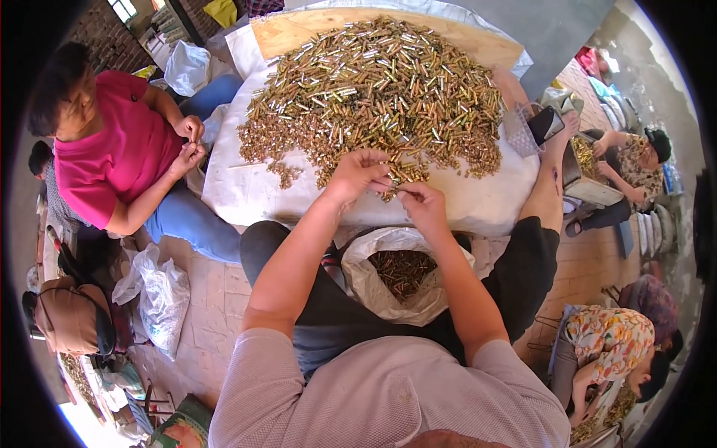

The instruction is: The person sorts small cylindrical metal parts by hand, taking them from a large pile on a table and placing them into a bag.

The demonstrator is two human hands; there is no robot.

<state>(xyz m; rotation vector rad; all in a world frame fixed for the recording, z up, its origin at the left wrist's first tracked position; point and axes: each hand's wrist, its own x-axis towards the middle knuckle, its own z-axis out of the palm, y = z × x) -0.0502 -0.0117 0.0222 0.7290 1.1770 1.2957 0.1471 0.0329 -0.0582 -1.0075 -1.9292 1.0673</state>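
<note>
A small bunch of brass-coloured metal tubes (394, 179) sits at the near edge of the big heap (373, 89) on the white-covered table (239, 187), pinched between both hands: the left hand (357, 173) curls its fingers round them from above, and the right hand (420, 205) grips their lower end with closed fingertips. Just below, between the person's knees, an open white plastic bag (366, 280) holds more tubes. A co-worker in a pink shirt (112, 149) sits to the left, with crumpled white bags (160, 295) on the brick floor (213, 299) nearby.
</note>
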